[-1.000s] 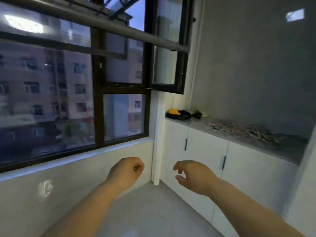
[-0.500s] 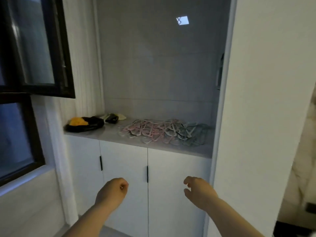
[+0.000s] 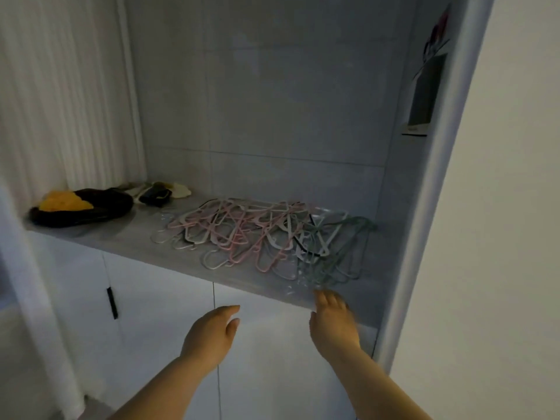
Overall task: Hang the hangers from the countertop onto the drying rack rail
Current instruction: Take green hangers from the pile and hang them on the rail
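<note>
A tangled heap of several thin hangers [image 3: 257, 234], pink, white and grey-green, lies flat on the grey countertop [image 3: 127, 237] inside a tiled alcove. My right hand [image 3: 331, 322] is stretched out with fingers straight, its fingertips at the counter's front edge just below the grey-green hangers, holding nothing. My left hand [image 3: 212, 334] hovers lower, in front of the white cabinet doors, fingers relaxed and empty. The drying rack rail is out of view.
A dark shallow dish with something yellow [image 3: 78, 206] sits at the counter's left end, with small dark and pale items [image 3: 157, 192] behind it. White cabinet doors [image 3: 157, 313] stand below the counter. A white wall edge [image 3: 424, 207] bounds the alcove on the right.
The view has swung from the window and rail to face the counter and moved closer. Both hands have opened and risen toward the hangers, the right one reaching the counter edge.
</note>
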The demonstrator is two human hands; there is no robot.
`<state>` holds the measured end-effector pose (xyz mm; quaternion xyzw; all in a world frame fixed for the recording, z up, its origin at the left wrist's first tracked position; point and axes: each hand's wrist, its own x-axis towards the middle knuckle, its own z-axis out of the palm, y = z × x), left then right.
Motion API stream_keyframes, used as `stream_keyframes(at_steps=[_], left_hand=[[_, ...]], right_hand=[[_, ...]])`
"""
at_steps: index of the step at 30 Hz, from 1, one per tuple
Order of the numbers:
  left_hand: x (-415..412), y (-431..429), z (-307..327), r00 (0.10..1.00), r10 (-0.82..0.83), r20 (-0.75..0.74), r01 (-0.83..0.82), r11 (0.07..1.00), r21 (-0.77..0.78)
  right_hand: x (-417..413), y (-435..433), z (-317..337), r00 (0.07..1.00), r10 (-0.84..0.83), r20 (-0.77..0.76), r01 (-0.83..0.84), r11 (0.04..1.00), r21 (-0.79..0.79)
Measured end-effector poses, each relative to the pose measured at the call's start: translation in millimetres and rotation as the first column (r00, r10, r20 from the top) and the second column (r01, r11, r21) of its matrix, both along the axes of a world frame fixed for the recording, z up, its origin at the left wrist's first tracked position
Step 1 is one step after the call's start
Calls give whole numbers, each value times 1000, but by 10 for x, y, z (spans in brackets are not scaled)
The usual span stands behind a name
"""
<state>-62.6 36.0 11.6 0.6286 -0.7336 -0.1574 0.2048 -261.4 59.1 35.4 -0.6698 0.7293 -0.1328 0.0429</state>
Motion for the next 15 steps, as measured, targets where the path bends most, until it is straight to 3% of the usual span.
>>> stream_keyframes(at_steps=[5, 10, 15], left_hand=[[-374, -526, 61, 1000, -27, -6, 26, 998, -57], [-685, -925, 105, 992, -126, 13, 126, 991, -37], [-1200, -1349, 258, 969, -147, 200, 162, 985, -58]], right_hand=[[-204, -684, -186, 993, -84, -88, 84, 996, -8], [-202, -883, -405, 992, -123, -33, 120, 989, -88], [-224, -912, -517, 992, -121, -37, 115, 983, -143]])
